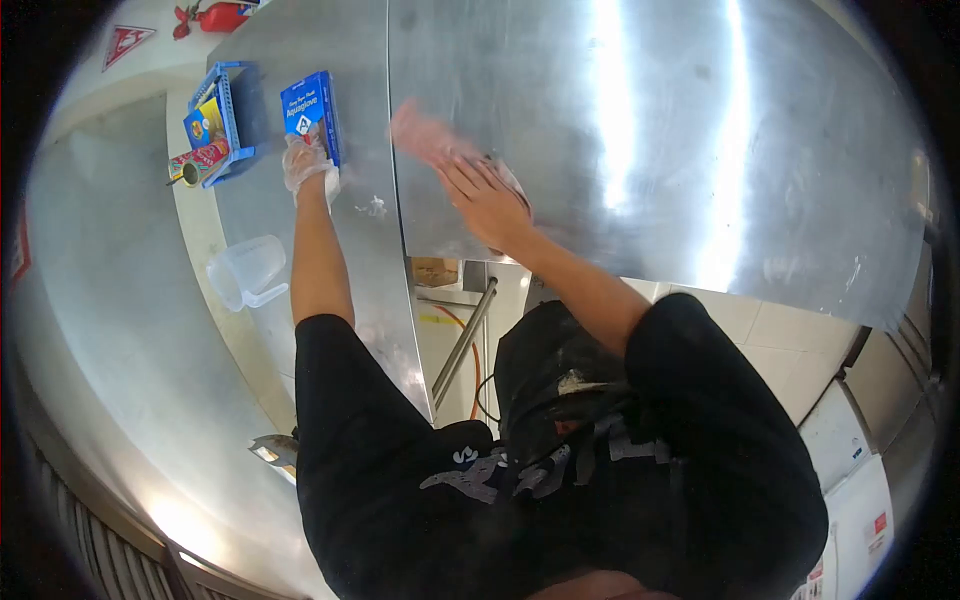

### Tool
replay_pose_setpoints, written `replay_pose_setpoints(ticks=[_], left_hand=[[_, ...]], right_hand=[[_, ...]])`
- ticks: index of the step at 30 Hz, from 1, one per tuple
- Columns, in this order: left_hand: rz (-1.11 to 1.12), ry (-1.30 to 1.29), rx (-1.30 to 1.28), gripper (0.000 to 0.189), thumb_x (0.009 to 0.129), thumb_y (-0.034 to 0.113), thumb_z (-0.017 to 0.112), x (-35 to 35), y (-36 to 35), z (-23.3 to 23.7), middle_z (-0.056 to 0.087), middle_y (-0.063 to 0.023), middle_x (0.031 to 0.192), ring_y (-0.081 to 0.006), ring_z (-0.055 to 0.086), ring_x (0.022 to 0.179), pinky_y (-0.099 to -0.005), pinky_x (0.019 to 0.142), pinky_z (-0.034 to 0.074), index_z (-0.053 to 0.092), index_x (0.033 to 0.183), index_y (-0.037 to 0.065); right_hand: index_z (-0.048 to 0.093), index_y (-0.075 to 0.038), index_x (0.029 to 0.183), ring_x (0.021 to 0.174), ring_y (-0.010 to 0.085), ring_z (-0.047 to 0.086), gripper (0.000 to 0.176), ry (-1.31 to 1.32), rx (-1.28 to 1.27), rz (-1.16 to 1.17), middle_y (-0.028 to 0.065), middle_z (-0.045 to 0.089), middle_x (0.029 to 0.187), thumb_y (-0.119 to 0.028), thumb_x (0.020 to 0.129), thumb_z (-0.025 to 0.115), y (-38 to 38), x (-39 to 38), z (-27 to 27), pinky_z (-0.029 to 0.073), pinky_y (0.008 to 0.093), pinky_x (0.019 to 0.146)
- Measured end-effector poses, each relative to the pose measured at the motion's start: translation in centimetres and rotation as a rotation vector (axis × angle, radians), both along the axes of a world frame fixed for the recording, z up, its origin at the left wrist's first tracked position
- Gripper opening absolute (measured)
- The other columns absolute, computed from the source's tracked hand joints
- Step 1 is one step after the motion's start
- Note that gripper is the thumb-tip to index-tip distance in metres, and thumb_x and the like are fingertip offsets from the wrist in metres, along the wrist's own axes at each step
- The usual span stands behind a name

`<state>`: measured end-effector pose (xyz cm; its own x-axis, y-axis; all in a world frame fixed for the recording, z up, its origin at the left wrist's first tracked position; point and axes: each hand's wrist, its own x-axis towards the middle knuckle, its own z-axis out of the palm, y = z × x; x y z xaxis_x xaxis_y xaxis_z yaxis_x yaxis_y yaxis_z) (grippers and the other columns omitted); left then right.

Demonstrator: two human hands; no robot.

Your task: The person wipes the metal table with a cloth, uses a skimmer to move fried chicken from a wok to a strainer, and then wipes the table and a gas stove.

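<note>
A black shirt (600, 500) fills the bottom of the frame, nearest the camera. At upper centre, the right hand (488, 203) lies on a pink cloth (425, 132), its grip flat with fingers stretched out rather than curled; the palm is hidden. The cloth runs out from under the fingers toward the upper left, its long axis slanting in line with the forearm, its far end blurred. The right hand is the nearer one to it. Left of the seam in the desk (700, 150), the left hand (306, 165), in a clear glove, reaches the lower end of an upright-looking blue box (310, 105); how tightly its grip is closed, I cannot tell.

Counted: one cloth, one box, one blue basket (231, 112) at upper left, one clear jug (250, 270) below it, one red extinguisher (225, 16) at the top edge. The basket's contents overlap too much to count.
</note>
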<state>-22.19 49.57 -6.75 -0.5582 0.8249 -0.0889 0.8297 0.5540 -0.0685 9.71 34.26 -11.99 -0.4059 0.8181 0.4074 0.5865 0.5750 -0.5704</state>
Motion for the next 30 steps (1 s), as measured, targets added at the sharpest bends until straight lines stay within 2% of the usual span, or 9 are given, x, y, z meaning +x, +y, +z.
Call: replay_pose_setpoints(ticks=[3,6,8,12,14,17,22,25,30], left_hand=[[0.013,0.003,0.082,0.049,0.089,0.055,0.041,-0.5,-1.6,2.3,0.062,-0.0207,0.098,-0.0362,0.059,0.099,-0.0475,0.082,0.046,0.05,0.114,0.013],[-0.083,-0.026,0.396,0.049,0.09,0.05,0.046,1.9,-4.9,6.5,0.06,-0.021,0.101,-0.035,0.057,0.103,-0.0447,0.084,0.045,0.05,0.119,0.01],[-0.16,-0.035,0.648,0.051,0.09,0.047,0.048,5.3,-8.5,9.6,0.059,-0.0214,0.105,-0.0338,0.056,0.105,-0.0421,0.087,0.044,0.05,0.123,0.008],[-0.177,-0.447,0.832,0.043,0.094,0.033,0.045,12.4,-21.1,10.8,0.059,-0.0177,0.115,-0.0262,0.057,0.105,-0.0349,0.089,0.042,0.052,0.124,0.002],[-0.03,-0.648,0.692,0.039,0.096,0.031,0.042,17.4,-28.3,10.9,0.063,-0.0129,0.106,-0.0227,0.059,0.099,-0.0334,0.088,0.043,0.057,0.118,0.002],[0.182,-0.773,0.447,0.038,0.097,0.029,0.039,22.6,-37.8,7.1,0.065,-0.0117,0.101,-0.0206,0.059,0.093,-0.0334,0.081,0.044,0.053,0.122,0.005],[-0.089,-0.703,0.002,0.052,0.095,0.044,0.038,20.7,-53.5,-6.9,0.065,-0.0109,0.1,-0.0168,0.056,0.061,-0.033,0.054,0.047,0.038,0.135,0.01],[0.034,-0.575,-0.504,0.045,0.095,0.041,0.041,24.6,-53.5,-4.0,0.063,-0.0096,0.104,-0.0208,0.058,0.066,-0.0344,0.063,0.047,0.048,0.124,0.007],[0.217,-0.918,-0.577,0.041,0.094,0.041,0.043,23.6,-52.3,-6.9,0.06,-0.0067,0.093,-0.0172,0.056,0.063,-0.0311,0.059,0.044,0.051,0.117,0.007]], right_hand=[[0.034,-0.006,0.138,0.129,0.0246,0.038,0.052,-0.367,-0.117,-0.158,0.0107,0.035,0.144,-0.015,0.088,0.041,-2.3,8.8,2.6,0.019,0.0434,0.112],[0.033,-0.012,0.14,0.111,0.0278,0.052,0.048,-0.461,-0.176,-0.561,0.0106,0.039,0.141,-0.022,0.093,0.033,-4.5,21.3,2.8,0.029,0.0501,0.101],[0.029,-0.012,0.142,0.125,0.0256,0.043,0.049,-0.486,-0.11,-0.666,0.0078,0.032,0.146,-0.028,0.096,0.032,-6.2,28.5,2.5,0.031,0.0486,0.101],[0.032,-0.004,0.14,0.133,0.0347,0.03,0.054,-0.618,-0.088,-0.967,0.0143,0.029,0.146,-0.03,0.093,0.041,-6.3,27.5,1.2,0.027,0.0477,0.106],[0.04,0.002,0.131,0.121,0.0365,0.043,0.051,-0.546,0.091,-0.885,0.025,0.042,0.132,-0.029,0.091,0.047,-4.3,22.1,0.1,0.036,0.0477,0.095],[0.051,0.0,0.107,0.074,0.0279,0.055,0.033,-0.294,-0.517,-0.552,0.0199,0.056,0.085,-0.027,0.089,0.051,-3.6,9.2,7.3,0.044,0.0444,0.063],[0.042,-0.003,0.124,0.103,0.026,0.045,0.043,-0.116,0.012,-0.014,0.0135,0.047,0.115,-0.022,0.086,0.049,-6.3,-2.8,-1.2,0.034,0.0403,0.088],[0.037,-0.004,0.134,0.121,0.0249,0.04,0.053,-0.079,0.051,0.117,0.0097,0.041,0.133,-0.019,0.085,0.049,-6.8,0.3,-2.1,0.029,0.0378,0.103],[0.031,-0.006,0.14,0.131,0.0239,0.034,0.064,-0.234,0.009,0.093,0.0074,0.034,0.144,-0.018,0.08,0.049,-8.5,13.5,0.6,0.028,0.0402,0.108]])
